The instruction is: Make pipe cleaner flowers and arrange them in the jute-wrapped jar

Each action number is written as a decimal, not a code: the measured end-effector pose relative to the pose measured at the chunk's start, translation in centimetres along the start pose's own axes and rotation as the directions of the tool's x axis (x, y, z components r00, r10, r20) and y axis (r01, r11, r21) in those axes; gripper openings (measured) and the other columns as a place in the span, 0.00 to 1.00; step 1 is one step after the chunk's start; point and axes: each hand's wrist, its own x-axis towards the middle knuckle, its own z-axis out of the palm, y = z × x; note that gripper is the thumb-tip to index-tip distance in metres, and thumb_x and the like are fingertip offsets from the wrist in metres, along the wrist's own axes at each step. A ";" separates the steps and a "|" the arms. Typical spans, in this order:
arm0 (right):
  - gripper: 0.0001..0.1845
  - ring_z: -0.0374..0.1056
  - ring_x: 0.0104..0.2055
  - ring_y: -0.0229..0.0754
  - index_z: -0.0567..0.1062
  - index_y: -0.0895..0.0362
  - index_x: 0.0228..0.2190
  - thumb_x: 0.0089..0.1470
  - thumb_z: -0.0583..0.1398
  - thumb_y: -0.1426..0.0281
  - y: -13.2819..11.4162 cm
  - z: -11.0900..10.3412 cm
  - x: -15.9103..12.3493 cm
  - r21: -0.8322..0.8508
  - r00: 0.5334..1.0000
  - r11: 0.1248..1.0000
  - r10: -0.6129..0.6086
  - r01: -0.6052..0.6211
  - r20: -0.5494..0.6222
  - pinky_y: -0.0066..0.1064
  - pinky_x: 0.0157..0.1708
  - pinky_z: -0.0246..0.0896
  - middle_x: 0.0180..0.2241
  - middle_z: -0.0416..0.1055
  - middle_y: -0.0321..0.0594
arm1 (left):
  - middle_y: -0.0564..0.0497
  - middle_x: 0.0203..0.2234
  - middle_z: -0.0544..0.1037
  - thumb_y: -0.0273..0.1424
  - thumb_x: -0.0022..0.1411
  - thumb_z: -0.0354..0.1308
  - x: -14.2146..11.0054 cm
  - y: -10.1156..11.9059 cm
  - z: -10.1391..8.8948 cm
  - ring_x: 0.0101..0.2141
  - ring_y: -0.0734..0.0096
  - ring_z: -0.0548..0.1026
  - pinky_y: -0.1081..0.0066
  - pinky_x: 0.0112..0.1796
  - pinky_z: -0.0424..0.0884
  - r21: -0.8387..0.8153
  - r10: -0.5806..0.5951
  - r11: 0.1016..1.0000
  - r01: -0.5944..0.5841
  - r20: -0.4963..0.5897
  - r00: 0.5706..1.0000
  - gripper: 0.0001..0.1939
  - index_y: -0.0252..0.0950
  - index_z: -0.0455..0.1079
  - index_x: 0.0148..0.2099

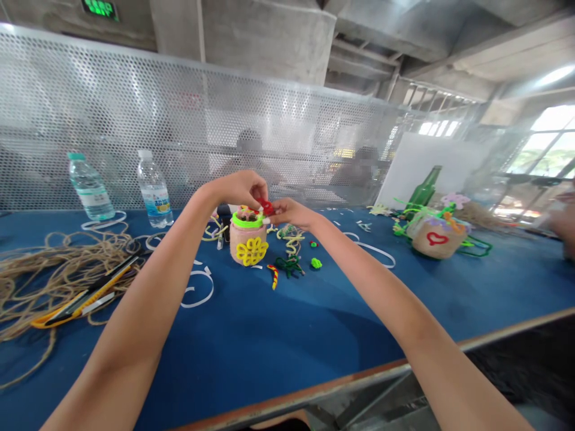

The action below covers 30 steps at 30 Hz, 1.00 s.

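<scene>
Above a small jar (236,242) wrapped in a pinkish-tan covering, both my hands meet at a red fuzzy pipe-cleaner piece (267,208). My left hand (247,187) is bent over it from above, fingers pinched on its upper side. From the right, my right hand (291,213) pinches the same piece between thumb and fingers. The jar stands upright with a bright green rim (247,222) and a yellow pipe-cleaner flower (252,251) on its front. Colourful bits show in its mouth, partly hidden by my hands.
Left lie tangled twine (76,254), a yellow utility knife (85,299) and two water bottles (93,194). Pipe-cleaner scraps (290,266) and white strips (211,287) surround the jar. At right stand a decorated pot (433,242) and green bottle (424,188); another person's blurred hand (563,221) shows.
</scene>
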 end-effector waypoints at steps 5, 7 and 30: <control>0.14 0.65 0.28 0.34 0.78 0.59 0.31 0.41 0.67 0.66 0.5 0.7 0.4 0.034 0.992 0.999 -0.025 0.029 -0.124 0.26 0.28 0.59 0.24 0.72 0.35 | 0.51 0.26 0.76 0.27 0.47 0.60 0.1 0.1 0.1 0.29 0.71 0.73 0.75 0.29 0.65 -0.015 0.006 1.000 -0.006 0.013 1.000 0.09 0.32 0.71 0.35; 0.13 0.66 0.29 0.35 0.78 0.59 0.31 0.40 0.67 0.66 0.7 1.0 0.6 0.056 0.988 0.998 -0.032 0.041 -0.148 0.27 0.29 0.60 0.24 0.73 0.35 | 0.51 0.27 0.76 0.28 0.47 0.60 0.1 0.0 0.2 0.29 0.71 0.74 0.75 0.29 0.65 -0.016 0.008 1.000 -0.008 0.015 1.000 0.10 0.32 0.71 0.35; 0.15 0.66 0.28 0.34 0.78 0.60 0.29 0.36 0.69 0.66 1.1 0.7 0.7 0.155 0.994 0.986 -0.043 0.058 -0.099 0.28 0.33 0.60 0.25 0.74 0.35 | 0.48 0.38 0.78 0.31 0.46 0.61 -0.4 -0.7 -0.7 0.39 0.66 0.75 0.74 0.36 0.67 -0.051 0.017 0.999 -0.010 0.132 0.991 0.24 0.34 0.68 0.49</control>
